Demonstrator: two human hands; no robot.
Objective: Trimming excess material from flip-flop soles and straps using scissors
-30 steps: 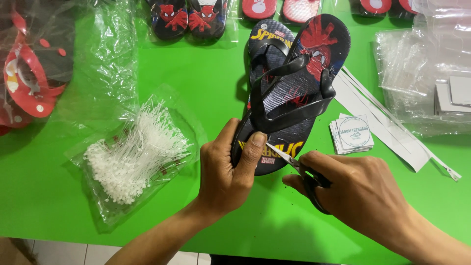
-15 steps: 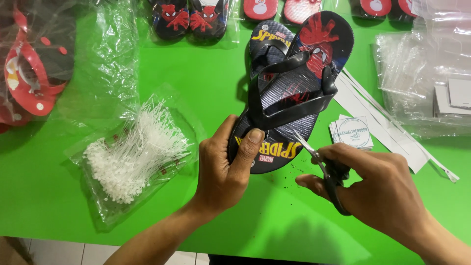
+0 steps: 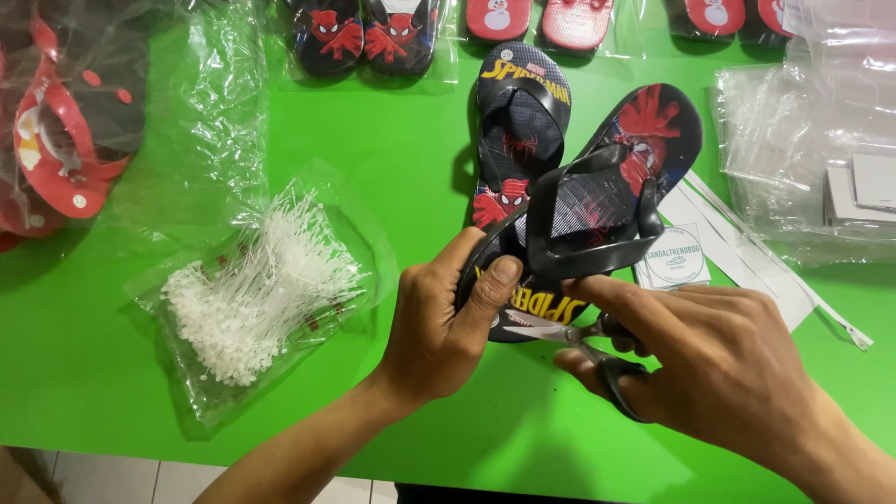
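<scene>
On the green table (image 3: 392, 187) we've got a pair of dark flip-flops (image 3: 560, 215) with a red-and-blue printed sole, stacked crosswise near the middle, heel ends toward us. Our left hand (image 3: 439, 327) is clamped on the heel of the upper sandal, thumb on top and fingers wrapped under, tipping it up a bit. Our right hand (image 3: 719, 364) has small scissors (image 3: 569, 338) threaded on the fingers, blades just barely parted, tips sitting right at the heel edge next to our left thumb. Whatever tie or tag sits there is too small to make out, so we can't tell whether it's cut; our guess is we're mid-snip. Just left lies an open clear bag of white plastic tag fasteners (image 3: 257, 294), untouched. More bagged sandals (image 3: 364, 37) line the far edge, plus clear bags (image 3: 803, 177) and a small white card (image 3: 674, 259) at right, so plenty seems left.
</scene>
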